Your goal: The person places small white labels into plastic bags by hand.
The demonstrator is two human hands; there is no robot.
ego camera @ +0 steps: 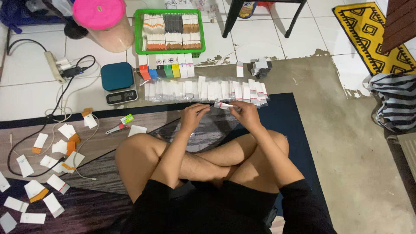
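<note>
Sitting cross-legged, we pinch a small white packet (223, 105) between both hands, left hand (193, 113) and right hand (245, 112) clamped on its ends. Just beyond our grip lies a row of sealed packets (206, 91), the green basket (169, 31) farther off.

Small white packet (223, 105), level between hands

A home floor – tiled floor (26, 82), rug (372, 30), power strip (54, 66) – used for packing

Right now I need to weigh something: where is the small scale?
The teal scale sits on the floor at upper left, beside the row of packets, below the pink-lidded jar.
</note>
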